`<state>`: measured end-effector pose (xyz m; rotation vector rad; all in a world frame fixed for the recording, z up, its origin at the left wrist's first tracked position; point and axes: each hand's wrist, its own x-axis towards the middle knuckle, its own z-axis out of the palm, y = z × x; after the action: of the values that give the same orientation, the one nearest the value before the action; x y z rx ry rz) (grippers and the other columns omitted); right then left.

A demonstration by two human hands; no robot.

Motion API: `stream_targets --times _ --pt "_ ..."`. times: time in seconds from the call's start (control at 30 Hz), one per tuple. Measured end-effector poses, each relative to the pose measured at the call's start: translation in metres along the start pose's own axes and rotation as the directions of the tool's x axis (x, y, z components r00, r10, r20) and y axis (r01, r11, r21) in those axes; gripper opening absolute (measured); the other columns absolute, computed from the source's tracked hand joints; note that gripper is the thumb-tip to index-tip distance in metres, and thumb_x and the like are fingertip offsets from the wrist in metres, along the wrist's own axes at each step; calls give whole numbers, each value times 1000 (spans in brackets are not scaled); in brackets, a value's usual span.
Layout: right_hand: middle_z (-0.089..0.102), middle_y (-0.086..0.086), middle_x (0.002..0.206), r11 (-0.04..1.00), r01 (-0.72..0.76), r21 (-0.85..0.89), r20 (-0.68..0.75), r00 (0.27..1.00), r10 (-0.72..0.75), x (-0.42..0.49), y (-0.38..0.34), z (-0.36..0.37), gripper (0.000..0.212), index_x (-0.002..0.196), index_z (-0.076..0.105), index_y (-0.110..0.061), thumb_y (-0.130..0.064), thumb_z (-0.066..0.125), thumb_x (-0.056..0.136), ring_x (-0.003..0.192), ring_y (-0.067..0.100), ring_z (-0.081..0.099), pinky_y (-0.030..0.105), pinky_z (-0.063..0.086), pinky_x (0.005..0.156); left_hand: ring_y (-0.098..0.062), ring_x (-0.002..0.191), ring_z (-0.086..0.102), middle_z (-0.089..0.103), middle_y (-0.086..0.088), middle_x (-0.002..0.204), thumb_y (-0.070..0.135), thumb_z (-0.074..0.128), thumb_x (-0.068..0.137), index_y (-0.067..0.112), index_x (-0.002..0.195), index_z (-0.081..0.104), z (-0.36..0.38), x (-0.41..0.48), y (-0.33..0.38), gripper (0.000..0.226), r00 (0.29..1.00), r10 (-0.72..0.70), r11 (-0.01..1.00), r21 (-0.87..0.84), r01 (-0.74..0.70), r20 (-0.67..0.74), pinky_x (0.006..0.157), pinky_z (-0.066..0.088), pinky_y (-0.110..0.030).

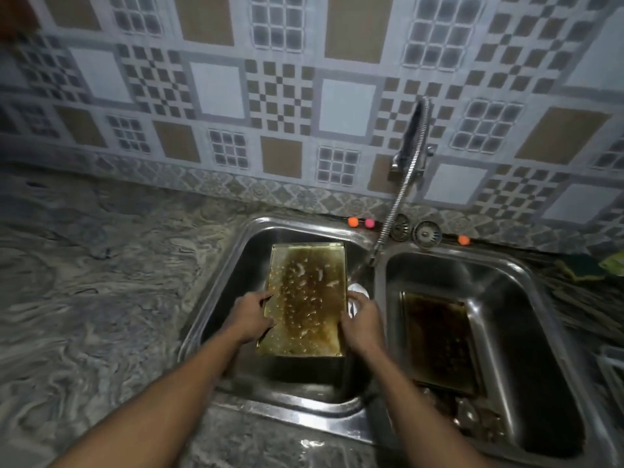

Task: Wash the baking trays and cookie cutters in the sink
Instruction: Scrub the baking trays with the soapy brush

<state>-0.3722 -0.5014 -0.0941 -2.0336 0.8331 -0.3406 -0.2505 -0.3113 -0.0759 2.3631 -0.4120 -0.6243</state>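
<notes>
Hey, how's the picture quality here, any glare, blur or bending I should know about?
Head view: dim overall; the wall tiles look soft and blurred, and their lines bow from wide-angle distortion. Bright glare sits on the left sink rim. The right basin is dark, so the tray in it is murky. The tray held by left hand and right hand is best lit.

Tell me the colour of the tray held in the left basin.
The tray is golden yellow with dark brown stains and pale specks, seen in the head view.
</notes>
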Motion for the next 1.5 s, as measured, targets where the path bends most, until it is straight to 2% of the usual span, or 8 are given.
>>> stream_targets --times 0.23,0.47,0.57,0.73,0.9,1.1,1.27,1.5 --pt "65 -8 82 979 -176 -105 16 984 179 -5 7 59 29 78 57 -26 2 50 78 76 12 63 22 47 67 -15 96 67 71 -3 115 8 70 86 26 131 60 -2 46 -58 50 986 -36 983 183 6 161 90 56 -32" --pt "44 13 122 920 -347 -180 31 933 358 6 24 89 29 119 62 -20 -14 48 95 103 33 59 37 47 96 -22 96 68 70 -8 108 -2 59 88 13 117 66 20 80 -80 33 980 -87 961 273 35 179 77 54 -27" --pt "49 8 114 894 -419 -158 -6 906 423 11 32 98 18 105 44 -20 -17 58 93 105 30 59 43 50 93 -17 102 65 66 -6 117 -4 58 89 15 131 59 32 91 -90 46 976 -90 956 292 29 196 75 51 -21" --pt "52 4 113 843 -499 -201 32 857 515 23 51 113 28 123 43 -11 -16 52 96 93 23 57 37 47 82 -13 109 59 59 -3 121 -2 46 98 5 139 47 52 107 -101 42 972 -105 953 300 38 209 84 40 -8" --pt "53 10 121 870 -380 -316 136 889 437 23 53 115 29 119 56 -28 -18 55 93 106 31 56 31 41 81 -22 107 64 59 -9 125 -8 50 94 7 141 50 59 114 -110 49 972 -143 956 279 88 185 84 52 -23" --pt "45 -11 98 862 -429 -270 83 882 464 19 55 111 33 127 57 -18 -14 53 95 75 10 54 31 48 79 -18 118 56 51 -9 133 -4 59 89 13 144 45 49 107 -106 59 984 -23 940 338 -40 179 97 48 -24" --pt "44 11 120 940 -279 -197 83 951 299 15 36 89 45 135 52 -20 -11 53 92 112 34 54 29 43 93 -20 111 61 54 -6 129 -6 60 83 22 133 58 39 93 -78 57 990 51 945 315 -90 128 88 54 -26" --pt "47 3 113 996 -89 8 -158 983 89 21 10 25 34 125 64 -18 -7 51 96 105 13 53 10 33 93 -23 114 58 60 -2 121 33 70 84 25 122 61 60 65 6 40 947 285 935 175 -309 147 93 50 -34"
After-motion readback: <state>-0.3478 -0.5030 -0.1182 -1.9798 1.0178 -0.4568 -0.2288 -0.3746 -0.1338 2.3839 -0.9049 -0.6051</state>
